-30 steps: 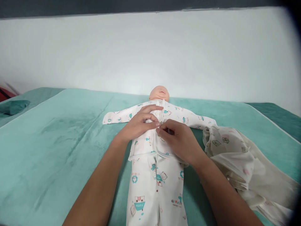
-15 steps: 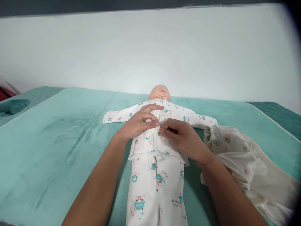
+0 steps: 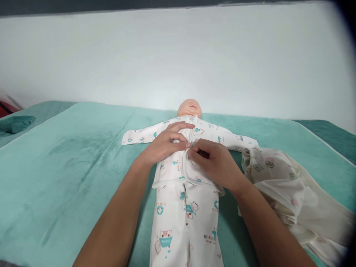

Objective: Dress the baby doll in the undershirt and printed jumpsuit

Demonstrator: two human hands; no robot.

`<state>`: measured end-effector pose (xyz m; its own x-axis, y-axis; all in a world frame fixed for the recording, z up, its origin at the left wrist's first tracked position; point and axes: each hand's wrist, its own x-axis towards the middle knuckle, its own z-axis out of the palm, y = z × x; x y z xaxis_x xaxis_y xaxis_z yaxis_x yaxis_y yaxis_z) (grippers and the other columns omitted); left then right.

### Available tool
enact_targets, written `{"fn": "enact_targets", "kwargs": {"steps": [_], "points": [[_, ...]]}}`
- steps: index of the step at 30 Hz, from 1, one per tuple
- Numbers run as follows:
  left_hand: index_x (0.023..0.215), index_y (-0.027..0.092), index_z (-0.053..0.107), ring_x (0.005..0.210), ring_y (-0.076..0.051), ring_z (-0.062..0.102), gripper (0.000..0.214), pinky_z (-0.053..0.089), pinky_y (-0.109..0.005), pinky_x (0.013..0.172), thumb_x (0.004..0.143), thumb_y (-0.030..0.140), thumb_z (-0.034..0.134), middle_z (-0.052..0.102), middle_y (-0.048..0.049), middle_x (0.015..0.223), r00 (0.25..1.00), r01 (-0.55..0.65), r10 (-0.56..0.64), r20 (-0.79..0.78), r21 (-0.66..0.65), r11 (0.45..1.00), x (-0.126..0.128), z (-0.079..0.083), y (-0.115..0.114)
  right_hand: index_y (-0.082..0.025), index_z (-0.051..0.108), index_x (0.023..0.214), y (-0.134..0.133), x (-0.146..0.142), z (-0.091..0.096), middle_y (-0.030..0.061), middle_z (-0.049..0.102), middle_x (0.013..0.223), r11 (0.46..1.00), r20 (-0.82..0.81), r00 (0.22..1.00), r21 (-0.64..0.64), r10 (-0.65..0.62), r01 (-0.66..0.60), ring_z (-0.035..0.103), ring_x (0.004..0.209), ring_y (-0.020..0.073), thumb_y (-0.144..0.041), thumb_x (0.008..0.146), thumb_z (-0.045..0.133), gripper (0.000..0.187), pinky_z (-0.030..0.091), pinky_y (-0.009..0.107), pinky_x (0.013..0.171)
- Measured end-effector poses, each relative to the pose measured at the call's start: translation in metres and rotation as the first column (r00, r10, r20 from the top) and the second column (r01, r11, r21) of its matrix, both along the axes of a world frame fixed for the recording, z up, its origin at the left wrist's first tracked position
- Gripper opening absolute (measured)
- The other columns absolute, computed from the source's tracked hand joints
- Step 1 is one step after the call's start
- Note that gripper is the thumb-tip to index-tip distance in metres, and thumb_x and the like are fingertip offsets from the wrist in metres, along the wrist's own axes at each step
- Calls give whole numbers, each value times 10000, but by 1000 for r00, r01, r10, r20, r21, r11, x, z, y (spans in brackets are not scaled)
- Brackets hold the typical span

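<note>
A baby doll [image 3: 189, 108] lies on its back with its arms spread. It wears a white printed front-opening shirt [image 3: 170, 173] and matching trousers [image 3: 171, 222]. On the chest rests my left hand [image 3: 167, 144], one finger stretched across it, while thumb and another finger close on the shirt's front edge. My right hand [image 3: 214, 157] is closed in a pinch at that same edge, touching the left fingertips. The fingers largely hide the button there. Another button [image 3: 187, 131] shows higher up near the neck.
Folded and crumpled white baby clothes [image 3: 278, 185] lie to the right, against the doll's sleeve end. A teal blanket [image 3: 69, 167] covers the bed, with a white wall [image 3: 167, 55] behind it. A dark teal bundle [image 3: 16, 124] sits at the far left.
My right fingertips have shifted slightly up and inward over the button, which is now mostly covered. My left hand stays almost still.
</note>
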<state>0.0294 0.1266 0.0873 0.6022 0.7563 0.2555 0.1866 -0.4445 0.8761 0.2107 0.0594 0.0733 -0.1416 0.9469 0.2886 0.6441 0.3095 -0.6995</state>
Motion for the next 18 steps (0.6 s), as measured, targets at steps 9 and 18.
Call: {"fn": "enact_targets", "kwargs": {"steps": [9,18], "points": [[794,278,770,1435,-240,350,182,264,-495,1193,883,306,614,554,29,1423,999,13,-14,42,9,1000,-1,-5,2,-209,528,711,2,4,1,-39,550,703,1000,-76,997,-19,4,-6,457,663,122,-377,926,559,275,323,270,622],[727,243,699,1414,-215,369,225,294,-467,1176,906,312,580,575,37,1392,1000,-14,14,-3,93,996,3,-6,3,-209,488,690,2,4,2,-49,461,649,995,-155,987,-101,-31,16,385,607,111,-371,880,593,270,295,264,576]]}}
